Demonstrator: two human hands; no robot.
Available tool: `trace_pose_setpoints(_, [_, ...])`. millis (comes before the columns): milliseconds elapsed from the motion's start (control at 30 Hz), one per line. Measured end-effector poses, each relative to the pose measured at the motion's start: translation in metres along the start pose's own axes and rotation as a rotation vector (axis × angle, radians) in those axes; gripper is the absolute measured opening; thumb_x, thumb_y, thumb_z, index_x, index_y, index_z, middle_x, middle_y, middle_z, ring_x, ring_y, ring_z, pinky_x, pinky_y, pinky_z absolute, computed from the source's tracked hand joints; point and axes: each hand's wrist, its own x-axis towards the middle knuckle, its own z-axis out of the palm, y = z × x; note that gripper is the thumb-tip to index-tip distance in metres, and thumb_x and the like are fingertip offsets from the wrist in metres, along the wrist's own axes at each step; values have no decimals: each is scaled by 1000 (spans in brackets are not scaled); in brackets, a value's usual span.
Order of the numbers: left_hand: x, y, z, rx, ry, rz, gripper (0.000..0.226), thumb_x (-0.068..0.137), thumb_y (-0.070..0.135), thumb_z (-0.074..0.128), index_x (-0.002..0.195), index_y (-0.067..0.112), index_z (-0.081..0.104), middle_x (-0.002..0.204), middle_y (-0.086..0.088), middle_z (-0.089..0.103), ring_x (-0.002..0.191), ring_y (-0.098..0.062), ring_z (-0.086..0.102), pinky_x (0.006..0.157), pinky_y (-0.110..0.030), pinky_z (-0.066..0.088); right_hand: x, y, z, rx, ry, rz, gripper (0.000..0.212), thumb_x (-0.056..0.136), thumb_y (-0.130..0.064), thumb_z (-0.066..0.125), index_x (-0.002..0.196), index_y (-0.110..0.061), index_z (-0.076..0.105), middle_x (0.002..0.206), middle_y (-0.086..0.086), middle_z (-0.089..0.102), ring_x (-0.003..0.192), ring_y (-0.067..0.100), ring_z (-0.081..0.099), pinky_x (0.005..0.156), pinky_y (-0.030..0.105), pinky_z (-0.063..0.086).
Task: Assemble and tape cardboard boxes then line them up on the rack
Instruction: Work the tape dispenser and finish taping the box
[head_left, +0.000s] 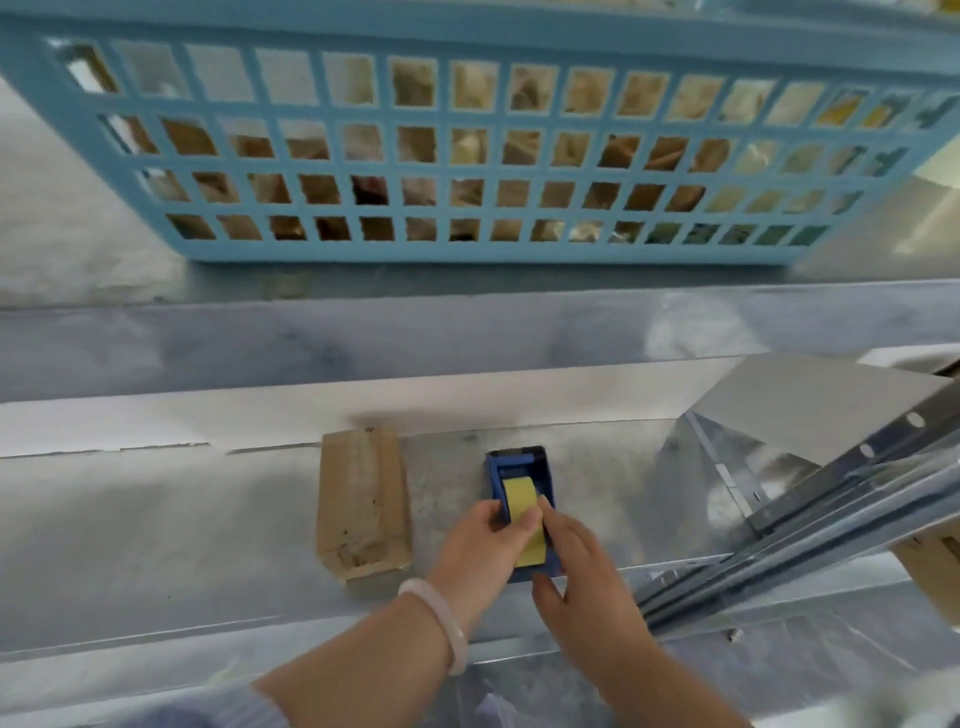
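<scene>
A small taped cardboard box (363, 501) lies on the metal rack shelf (156, 519), left of centre. To its right sits a blue tape dispenser (519, 467) with a yellow tape roll (519, 501) in it. My left hand (483, 551) holds the dispenser's left side, thumb on the yellow roll. My right hand (582, 582) grips the dispenser's right side and near end. Both hands cover the near half of the dispenser.
A light-blue plastic basket (467, 156) filled with bagged goods stands on the shelf above. A slanted metal rack beam (831, 519) crosses at the right, with a grey sheet (810, 400) behind it and a cardboard edge (935, 577) at the far right.
</scene>
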Motion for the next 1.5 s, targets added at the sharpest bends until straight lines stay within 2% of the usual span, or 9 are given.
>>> trace_pose_setpoints(167, [5,-8,-3,132,73,104,18,94,39,57,100,24,64,95,-1,70,88,-17,67,84,-44,54,-1,10,-12,123,-81,11,67,98,-20,47,132,-70,17,126,-39,36,115,-11,43,91,10,38])
trace_pose_setpoints(300, [3,-15,-13,-75,71,52,21,97,35,53,103,18,64,100,-13,70,93,-24,68,87,-49,55,2,24,-21,400,178,187,41,101,-28,46,131,-57,42,130,-24,48,110,-15,49,90,14,41])
trace_pose_setpoints(433, [-11,-9,-20,-454,-23,-4,21,97,24,54,110,14,65,105,-9,73,98,-23,70,87,-41,57,17,36,-32,799,177,452,37,104,-37,38,140,-39,49,139,-11,53,126,11,53,113,41,36])
trace_pose_setpoints(600, [-40,10,-31,-757,-204,30,37,82,26,57,111,8,71,111,-18,70,100,-34,68,88,-52,54,17,26,-37,1411,-18,518,31,103,-18,44,125,-6,63,112,16,72,93,26,72,77,44,58])
trace_pose_setpoints(667, [-48,14,-30,-844,-265,28,38,82,24,55,111,4,69,110,-22,68,102,-38,66,84,-53,55,11,15,-39,1553,-131,457,34,102,-17,43,125,-3,64,119,20,68,100,33,70,77,48,59])
trace_pose_setpoints(867, [-58,7,-23,-935,-337,-118,45,98,28,42,128,-5,51,126,-31,57,112,-43,59,88,-51,54,0,-13,-39,1635,-233,341,49,95,-41,46,120,-5,68,118,26,64,109,40,63,87,50,54])
trace_pose_setpoints(1067, [-58,0,-16,-603,-229,-113,38,102,41,34,100,14,62,122,-19,63,103,-26,56,75,-34,45,-4,-25,-44,1652,-81,341,40,75,-40,63,99,-9,69,64,10,64,58,21,66,60,34,59])
trace_pose_setpoints(1267, [-61,-12,-18,-558,-155,-136,26,102,27,43,103,11,63,90,-10,66,77,-21,62,67,-33,53,-2,-36,-54,1444,-73,116,51,80,-36,61,131,-38,56,106,2,72,59,18,63,55,33,56])
trace_pose_setpoints(1500, [-58,11,-54,-708,-72,-23,39,102,34,43,115,5,66,111,-15,69,101,-31,66,87,-44,54,-10,-42,-70,924,-248,-69,44,74,-24,77,112,-43,68,114,0,72,96,24,72,71,26,57])
